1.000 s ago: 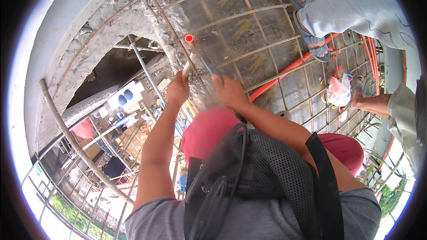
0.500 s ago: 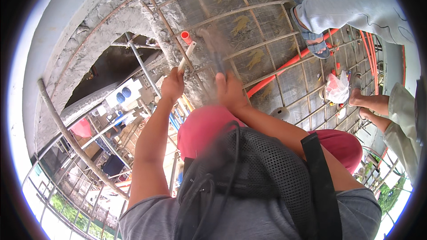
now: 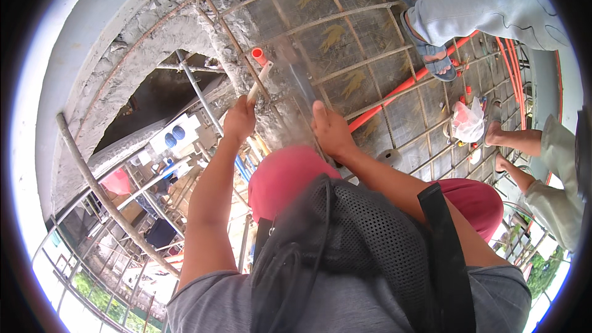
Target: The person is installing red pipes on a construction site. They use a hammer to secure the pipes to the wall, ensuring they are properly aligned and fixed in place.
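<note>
My left hand (image 3: pixel 239 120) is closed around a pale, narrow bar (image 3: pixel 260 81), its far end angled up and away beside the open end of an orange pipe (image 3: pixel 259 56). Whether bar and pipe touch, I cannot tell. To the right, my right hand (image 3: pixel 333 131) grips a hammer (image 3: pixel 301 81) by its handle, thumb along the shaft. Motion smears the hammer's head. Both hands are over the broken concrete edge (image 3: pixel 240 43), where a rusty reinforcing bar (image 3: pixel 235 37) runs close past the pale bar.
A steel bar grid (image 3: pixel 345 12) covers dark panels ahead and right, crossed by a long orange pipe (image 3: pixel 394 94). Left, a gap (image 3: pixel 154 98) opens to a lower level. Two other people's sandalled feet (image 3: pixel 439 65) and legs stand right, near a plastic bag (image 3: pixel 468 120).
My right hand and the hammer have shifted slightly right and toward me. My left hand stays almost in place on the pale bar.
</note>
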Available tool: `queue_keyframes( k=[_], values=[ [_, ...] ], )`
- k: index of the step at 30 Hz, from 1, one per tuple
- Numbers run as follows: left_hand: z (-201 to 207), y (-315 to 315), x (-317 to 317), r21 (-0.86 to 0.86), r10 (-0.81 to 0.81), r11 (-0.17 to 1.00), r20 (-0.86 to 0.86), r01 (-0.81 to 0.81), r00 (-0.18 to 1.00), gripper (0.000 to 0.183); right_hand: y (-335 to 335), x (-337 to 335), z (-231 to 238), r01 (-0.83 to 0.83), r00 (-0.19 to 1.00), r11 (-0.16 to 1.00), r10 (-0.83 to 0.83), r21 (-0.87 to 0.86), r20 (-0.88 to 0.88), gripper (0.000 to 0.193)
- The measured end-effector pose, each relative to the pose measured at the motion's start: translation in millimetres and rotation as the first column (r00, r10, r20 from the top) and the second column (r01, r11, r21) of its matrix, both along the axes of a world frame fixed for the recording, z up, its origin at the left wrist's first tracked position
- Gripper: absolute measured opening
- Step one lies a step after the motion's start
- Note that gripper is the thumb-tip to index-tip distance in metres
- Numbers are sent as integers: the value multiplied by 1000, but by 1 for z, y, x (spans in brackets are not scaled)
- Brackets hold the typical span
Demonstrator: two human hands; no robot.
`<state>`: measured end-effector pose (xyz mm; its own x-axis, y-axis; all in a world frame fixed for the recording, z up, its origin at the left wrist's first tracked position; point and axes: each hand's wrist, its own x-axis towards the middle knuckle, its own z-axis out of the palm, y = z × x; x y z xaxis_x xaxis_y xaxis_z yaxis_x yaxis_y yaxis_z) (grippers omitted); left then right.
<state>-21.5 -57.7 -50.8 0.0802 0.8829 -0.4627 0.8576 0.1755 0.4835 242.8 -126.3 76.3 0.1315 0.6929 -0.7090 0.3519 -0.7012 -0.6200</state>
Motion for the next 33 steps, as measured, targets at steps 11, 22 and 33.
queue_keyframes(
  k=[11, 22, 33],
  values=[
    [-1, 6, -4, -30, -23, 999, -15, 23, 1000, 39, -16, -24, -61, -42, 993, 991, 28, 126, 111, 81],
    [11, 11, 4, -92, -27, 996, -61, 21, 998, 41, -6, -23, -40, 17, 999, 985, -21, 171, 25, 90],
    [12, -18, -66, -196, 100, 977, 95, -80, 990, 41, 27, 2, -5, 302, 803, 916, -393, -263, -447, 84]
  ],
)
